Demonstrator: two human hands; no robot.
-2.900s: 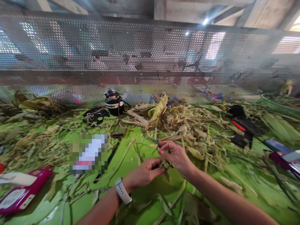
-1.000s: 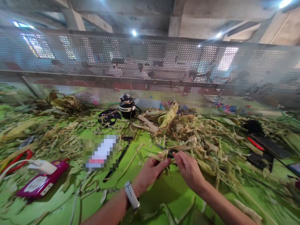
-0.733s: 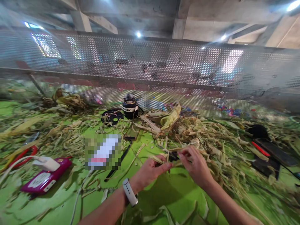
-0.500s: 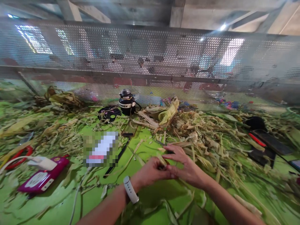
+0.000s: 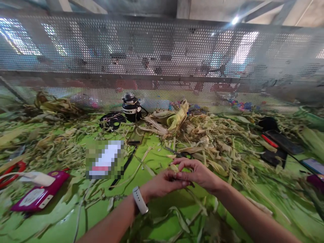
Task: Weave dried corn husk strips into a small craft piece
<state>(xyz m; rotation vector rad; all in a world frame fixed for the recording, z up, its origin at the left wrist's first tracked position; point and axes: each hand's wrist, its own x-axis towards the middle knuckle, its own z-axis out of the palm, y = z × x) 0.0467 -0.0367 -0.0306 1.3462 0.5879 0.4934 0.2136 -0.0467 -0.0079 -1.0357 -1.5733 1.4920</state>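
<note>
My left hand (image 5: 162, 184), with a white band on the wrist, is closed around a small pale piece of corn husk (image 5: 173, 167) above the green table (image 5: 149, 143). Against it, my right hand (image 5: 196, 173) pinches the same husk piece near its top. The fingers hide most of the piece. Just beyond the right hand lie dark-handled scissors (image 5: 186, 155), partly covered by husk scraps. Loose husk strips (image 5: 181, 219) are scattered below the hands.
At left are a purple power bank (image 5: 42, 195) with a white plug, red-handled scissors (image 5: 15, 172) and a blurred-out phone (image 5: 106, 160). A black jar (image 5: 131, 109) stands before a perforated metal screen (image 5: 162, 50). Husk heaps (image 5: 202, 135) and dark devices (image 5: 283, 143) are at right.
My right fingers have come in from spread apart and now pinch the husk piece at the left hand. The camera view has shifted slightly, so the table things sit further left.
</note>
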